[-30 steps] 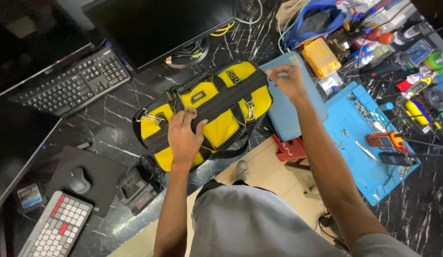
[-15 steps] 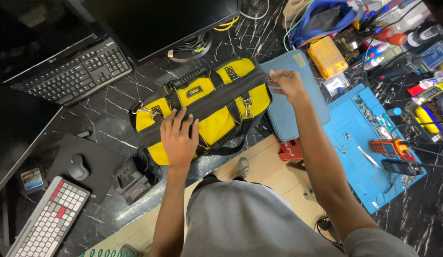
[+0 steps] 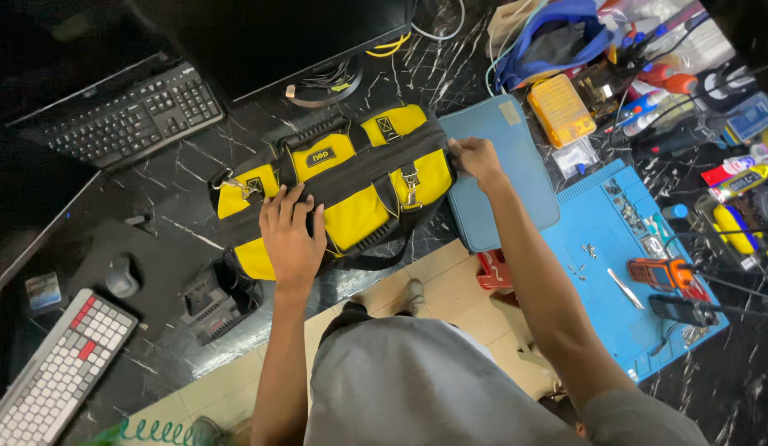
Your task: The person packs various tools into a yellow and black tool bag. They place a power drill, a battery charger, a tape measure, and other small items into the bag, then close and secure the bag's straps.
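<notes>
Your right hand [image 3: 475, 157] has come back from the blue case [image 3: 500, 173] to the bag's [image 3: 334, 190] right end since a second ago; left hand [image 3: 291, 235] stays put. Left to right: left hand lies flat, fingers spread, pressing the bag's front; bag sits mid-desk, looks zipped shut; right hand pinches its end. Closing looks done; bag not yet lifted.

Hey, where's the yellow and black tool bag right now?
In the head view the yellow and black tool bag lies on the dark marble desk, centre-left, under the left hand, with the right hand at its end beside the blue-grey pouch.
</notes>
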